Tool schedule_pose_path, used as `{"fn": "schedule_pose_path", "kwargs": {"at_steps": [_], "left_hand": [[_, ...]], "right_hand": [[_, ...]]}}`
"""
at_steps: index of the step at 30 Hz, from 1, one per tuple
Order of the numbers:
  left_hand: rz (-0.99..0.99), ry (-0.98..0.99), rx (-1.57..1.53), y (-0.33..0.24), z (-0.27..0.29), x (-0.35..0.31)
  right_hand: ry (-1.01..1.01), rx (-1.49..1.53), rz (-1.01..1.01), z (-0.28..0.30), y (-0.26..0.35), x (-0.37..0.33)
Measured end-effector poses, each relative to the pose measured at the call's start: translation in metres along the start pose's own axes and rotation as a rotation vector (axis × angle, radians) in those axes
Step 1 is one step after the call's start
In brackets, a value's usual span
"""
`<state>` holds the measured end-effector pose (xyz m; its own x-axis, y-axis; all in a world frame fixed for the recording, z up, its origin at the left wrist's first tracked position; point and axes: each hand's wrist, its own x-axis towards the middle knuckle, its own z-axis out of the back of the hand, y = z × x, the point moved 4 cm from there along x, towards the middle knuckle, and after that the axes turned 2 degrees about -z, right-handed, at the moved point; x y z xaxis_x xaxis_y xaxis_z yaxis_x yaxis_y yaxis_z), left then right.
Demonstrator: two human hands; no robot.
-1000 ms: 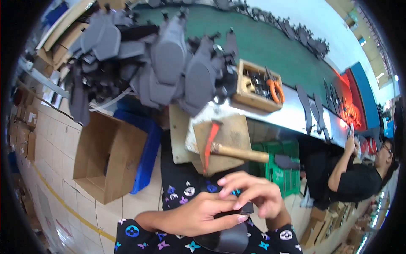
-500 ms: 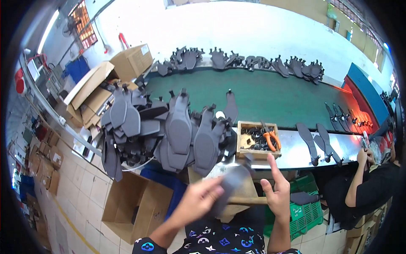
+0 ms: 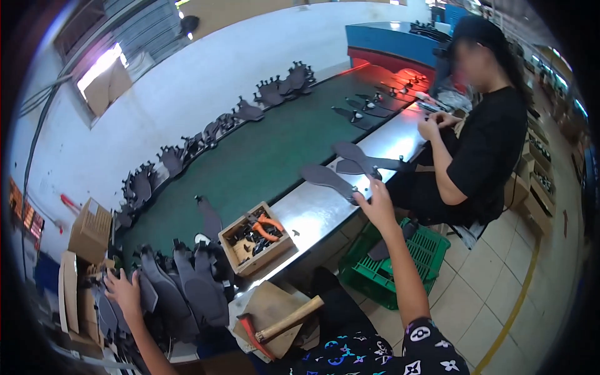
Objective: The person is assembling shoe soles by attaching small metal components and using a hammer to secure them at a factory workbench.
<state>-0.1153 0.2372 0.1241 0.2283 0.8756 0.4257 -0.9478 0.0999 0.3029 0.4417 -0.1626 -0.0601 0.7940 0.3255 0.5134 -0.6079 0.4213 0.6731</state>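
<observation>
Head: right hand [image 3: 379, 209] at grey sole [image 3: 327, 178] (left hand [image 3: 124, 292] by pile [image 3: 164, 289]).

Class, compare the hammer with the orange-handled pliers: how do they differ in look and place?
Look: the hammer has a red head and one wooden handle, while the pliers show orange handles.
Place: the hammer lies on a tan board, while the pliers sit in a wooden box.
Size: the hammer looks longer than the pliers' visible part.
Shared: both are tools, and neither is in the left hand or right hand.
</observation>
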Motion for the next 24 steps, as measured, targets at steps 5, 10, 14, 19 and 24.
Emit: {"fn": "schedule_pose_path", "kwargs": {"at_steps": [5, 10, 14, 19, 24], "left_hand": [[-0.232, -0.237, -0.274, -0.076, 0.055, -0.067], [-0.683, -0.357, -0.788, -0.165, 0.105, -0.177], [-0.546, -0.46, -1.573, -0.107, 0.063, -0.225], [-0.191, -0.37, -1.627, -0.075, 0.111, -0.26], [0.19, 0.235, -2.172, -0.1, 0.074, -0.272]], "right_hand": [[0.284, 0.253, 0.183, -0.08, 0.051, 0.027], [0.917, 1.462, -0.392, -0.046, 0.29, -0.097], [1.532, 1.527, -0.047, 0.022, 0.339, -0.154], [0.599, 0.302, 0.791, -0.025, 0.247, -0.204], [0.688, -0.07, 0.576, -0.002, 0.181, -0.22]]}}
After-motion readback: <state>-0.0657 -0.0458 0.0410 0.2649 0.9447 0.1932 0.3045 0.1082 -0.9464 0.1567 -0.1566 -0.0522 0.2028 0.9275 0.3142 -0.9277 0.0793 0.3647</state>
